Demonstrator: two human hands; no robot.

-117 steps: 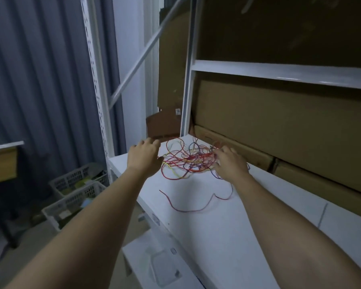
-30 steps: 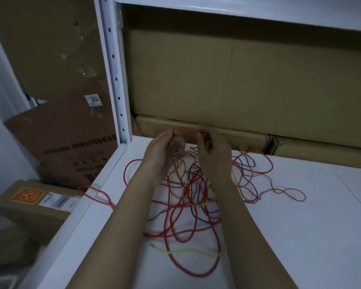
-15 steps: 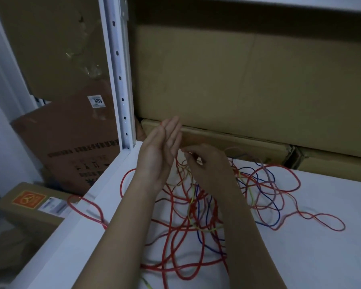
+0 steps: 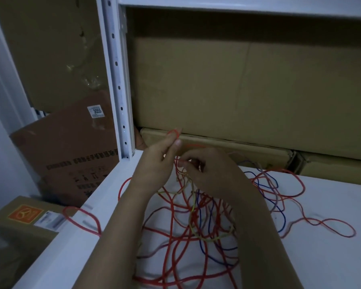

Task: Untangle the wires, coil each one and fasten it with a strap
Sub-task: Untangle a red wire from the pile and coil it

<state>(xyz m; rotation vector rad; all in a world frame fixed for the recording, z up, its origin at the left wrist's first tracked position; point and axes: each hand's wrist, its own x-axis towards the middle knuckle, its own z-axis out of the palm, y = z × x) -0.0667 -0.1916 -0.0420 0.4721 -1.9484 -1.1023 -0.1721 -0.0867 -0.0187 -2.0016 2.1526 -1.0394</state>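
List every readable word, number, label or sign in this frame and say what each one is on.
"3055": on the small white sticker on the leaning brown cardboard box; the finer print under it is too small to read.
Dark printed rows and symbols on that box's face: blurred, unreadable.
Orange square label on the lower box: a round emblem, no readable text.
White shipping label beside it: too blurred to read.

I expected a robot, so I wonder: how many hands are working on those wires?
2. The left hand, raised near the post, pinches a red loop; the right hand, just beside it above the wires, pinches strands.
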